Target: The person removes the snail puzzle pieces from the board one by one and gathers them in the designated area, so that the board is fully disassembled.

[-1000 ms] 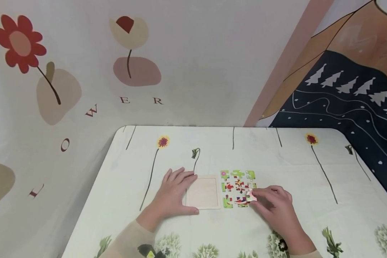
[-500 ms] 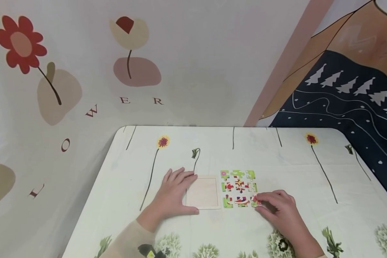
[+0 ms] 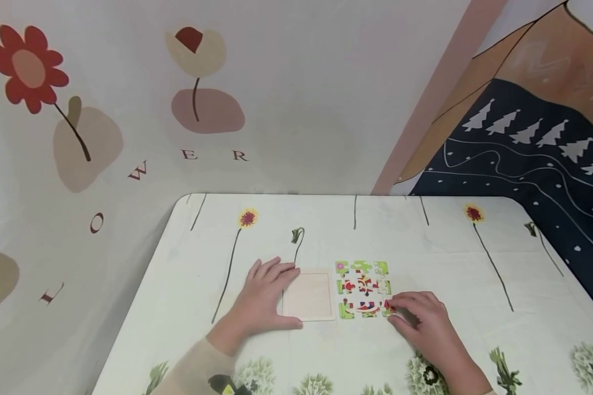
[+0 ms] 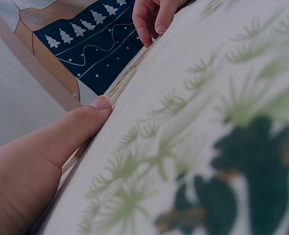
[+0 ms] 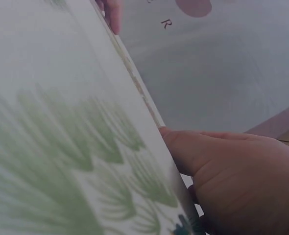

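A shallow wooden puzzle tray (image 3: 308, 296) with a thin raised rim lies on the table. My left hand (image 3: 262, 299) rests at its left side, fingers spread over the top corner and the thumb along the bottom edge. Right of the tray, several colourful jigsaw pieces (image 3: 364, 284) lie in rows, slightly apart, with green borders and red figures. My right hand (image 3: 425, 323) pinches the lower right jigsaw piece (image 3: 388, 308) between thumb and forefinger, at its place in the grid. Its fingertips partly cover that piece. In the left wrist view, the left thumb (image 4: 101, 104) presses the tray's edge.
The white tablecloth (image 3: 440, 263) carries printed flowers and leaves. Behind the table hangs a pale fabric wall (image 3: 301, 109) with flower prints and letters, and a dark blue printed panel (image 3: 519, 159) stands at the right.
My right hand has carried the jigsaw piece from over the neighbouring pieces to the right and down into the lower right corner of the grid. My left hand stays at the tray.
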### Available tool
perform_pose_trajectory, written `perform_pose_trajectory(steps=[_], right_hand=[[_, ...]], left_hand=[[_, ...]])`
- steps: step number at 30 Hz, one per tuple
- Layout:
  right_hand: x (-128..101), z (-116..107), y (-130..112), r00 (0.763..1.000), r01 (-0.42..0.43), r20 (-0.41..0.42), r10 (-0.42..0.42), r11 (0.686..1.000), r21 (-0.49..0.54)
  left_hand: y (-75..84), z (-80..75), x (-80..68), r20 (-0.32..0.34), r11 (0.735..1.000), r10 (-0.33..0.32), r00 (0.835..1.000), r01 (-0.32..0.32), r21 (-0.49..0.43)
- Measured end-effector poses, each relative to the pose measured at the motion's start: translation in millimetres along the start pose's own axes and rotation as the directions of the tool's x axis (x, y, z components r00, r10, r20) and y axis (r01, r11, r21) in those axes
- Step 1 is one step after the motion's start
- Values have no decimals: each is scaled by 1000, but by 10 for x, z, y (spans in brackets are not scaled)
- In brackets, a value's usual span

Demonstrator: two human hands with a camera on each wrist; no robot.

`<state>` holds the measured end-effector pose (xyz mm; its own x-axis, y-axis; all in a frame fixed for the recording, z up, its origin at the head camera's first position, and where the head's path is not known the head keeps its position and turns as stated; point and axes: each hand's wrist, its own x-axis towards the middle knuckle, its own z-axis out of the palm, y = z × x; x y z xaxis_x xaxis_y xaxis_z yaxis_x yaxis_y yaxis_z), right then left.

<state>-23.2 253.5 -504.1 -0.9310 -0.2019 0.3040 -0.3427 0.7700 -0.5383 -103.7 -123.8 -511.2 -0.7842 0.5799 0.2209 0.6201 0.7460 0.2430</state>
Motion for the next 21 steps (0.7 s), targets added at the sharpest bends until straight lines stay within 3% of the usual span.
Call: perform_pose_trajectory(steps=[8, 14, 17, 21], right_hand=[[35, -11, -36, 998, -69, -6, 69, 997, 44], [76, -24, -167, 997, -72, -22, 73, 997, 24], [111, -88, -252, 1000, -9, -6, 9, 1000, 17], [211, -218, -345, 986, 165, 23, -165, 986, 4]], left_hand=[[-18, 41, -11, -14, 1000, 0, 1000, 0, -3], [9, 38, -20, -34, 1000, 10, 999, -11, -22], [41, 49, -8, -51, 999, 4, 999, -6, -42], [97, 33, 14, -69, 998, -10, 998, 6, -65]])
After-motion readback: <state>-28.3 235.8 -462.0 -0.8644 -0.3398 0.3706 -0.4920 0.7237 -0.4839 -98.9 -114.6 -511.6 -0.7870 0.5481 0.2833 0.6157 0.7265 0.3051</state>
